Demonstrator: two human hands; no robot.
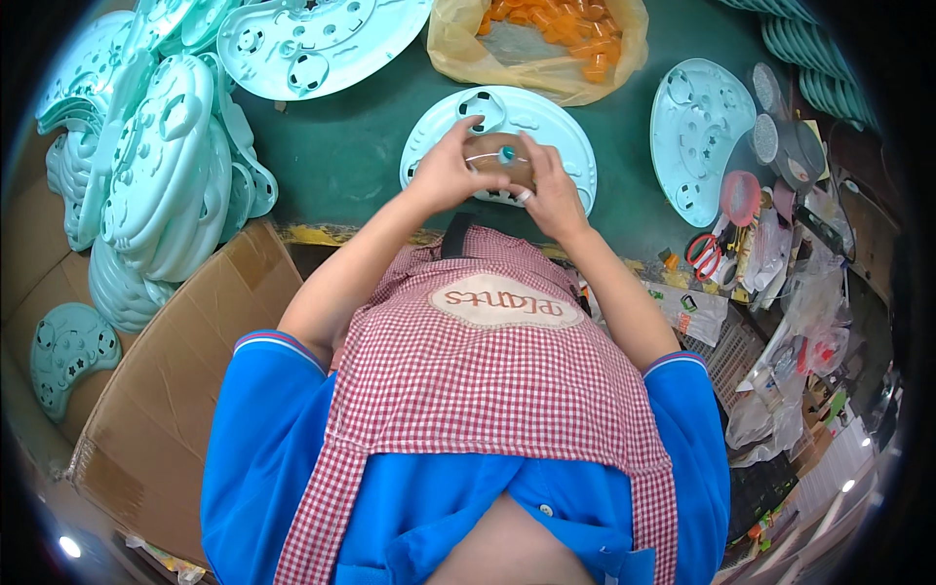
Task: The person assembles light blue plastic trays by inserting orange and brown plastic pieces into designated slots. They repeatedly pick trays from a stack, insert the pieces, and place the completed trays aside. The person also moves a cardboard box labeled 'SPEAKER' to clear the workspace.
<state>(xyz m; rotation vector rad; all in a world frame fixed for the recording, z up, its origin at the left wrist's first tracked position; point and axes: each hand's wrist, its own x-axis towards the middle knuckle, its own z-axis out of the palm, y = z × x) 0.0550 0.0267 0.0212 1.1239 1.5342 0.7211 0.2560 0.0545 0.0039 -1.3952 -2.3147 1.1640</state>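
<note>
A light turquoise molded plastic panel (575, 146) with a curved outline lies before me on the green table. Over its middle is a brownish, see-through rounded piece (520, 174) with a small teal knob at its centre. My left hand (447, 174) curves around the piece's left side, thumb and fingers gripping its edge. From the other side my right hand (558, 200), wearing a ring, grips the right edge. Both hands partly cover the panel. Whether the piece touches the panel, I cannot tell.
Past the panel sits a yellowish plastic bag (458, 54) with orange plastic parts (575, 34). Turquoise panels pile up in a cardboard box (185, 380) at left. Another panel (697, 136) lies at right, near round containers (765, 138) and red-handled scissors (702, 255).
</note>
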